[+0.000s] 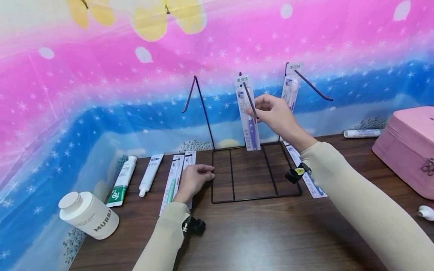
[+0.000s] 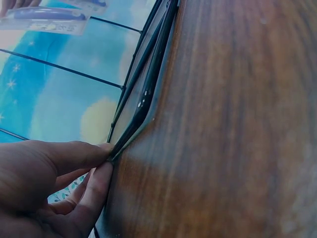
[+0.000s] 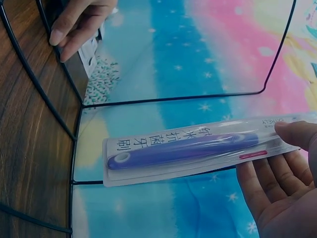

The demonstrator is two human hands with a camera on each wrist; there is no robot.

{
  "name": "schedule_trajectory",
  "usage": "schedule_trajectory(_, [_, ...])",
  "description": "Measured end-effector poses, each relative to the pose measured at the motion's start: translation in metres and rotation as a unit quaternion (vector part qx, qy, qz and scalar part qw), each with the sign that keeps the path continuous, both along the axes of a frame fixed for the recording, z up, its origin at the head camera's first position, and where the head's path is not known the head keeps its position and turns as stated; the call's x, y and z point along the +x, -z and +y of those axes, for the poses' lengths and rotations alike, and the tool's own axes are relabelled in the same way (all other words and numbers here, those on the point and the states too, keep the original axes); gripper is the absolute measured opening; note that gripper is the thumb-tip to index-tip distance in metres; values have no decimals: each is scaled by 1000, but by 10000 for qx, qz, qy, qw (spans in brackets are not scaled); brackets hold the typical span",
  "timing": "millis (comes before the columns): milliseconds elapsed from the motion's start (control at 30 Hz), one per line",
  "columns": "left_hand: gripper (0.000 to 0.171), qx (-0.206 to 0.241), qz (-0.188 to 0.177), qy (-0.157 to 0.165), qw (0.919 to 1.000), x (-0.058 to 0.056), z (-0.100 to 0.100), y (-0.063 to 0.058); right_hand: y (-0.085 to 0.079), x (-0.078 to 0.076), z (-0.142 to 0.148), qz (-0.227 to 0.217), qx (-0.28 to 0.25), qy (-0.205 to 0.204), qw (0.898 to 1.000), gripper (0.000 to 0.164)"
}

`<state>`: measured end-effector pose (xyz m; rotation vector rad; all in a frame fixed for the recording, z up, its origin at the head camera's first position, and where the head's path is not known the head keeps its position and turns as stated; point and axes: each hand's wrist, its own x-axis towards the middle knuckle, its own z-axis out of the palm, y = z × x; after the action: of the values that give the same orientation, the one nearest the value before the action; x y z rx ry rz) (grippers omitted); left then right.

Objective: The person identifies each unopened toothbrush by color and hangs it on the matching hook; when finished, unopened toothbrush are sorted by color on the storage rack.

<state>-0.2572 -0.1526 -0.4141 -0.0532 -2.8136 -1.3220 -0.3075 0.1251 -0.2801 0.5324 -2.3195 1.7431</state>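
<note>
In the head view, the right hand (image 1: pixel 276 114) pinches the right edge of a clear-and-white plastic package with a purple toothbrush (image 1: pixel 251 131); its long axis runs near upright, the top end above and left of the grip, the handle end below. The middle hook (image 1: pixel 251 99) of a black wire rack (image 1: pixel 257 198) comes out in front of the package, seemingly through its top. The left hand (image 1: pixel 193 181) is farther off, low at the rack's left side

In the left wrist view, thumb and finger pinch the base wire, well apart from the package

In the right wrist view, the thumb lies on the package's front, fingers behind, the handle end pointing away from the grip towards the rack's base
</note>
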Motion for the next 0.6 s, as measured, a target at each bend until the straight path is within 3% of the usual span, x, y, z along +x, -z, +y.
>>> schedule_trajectory(600, [18, 4, 21, 1, 10000, 0, 0, 1, 0, -13, -4, -118, 124, 385, 9991, 38])
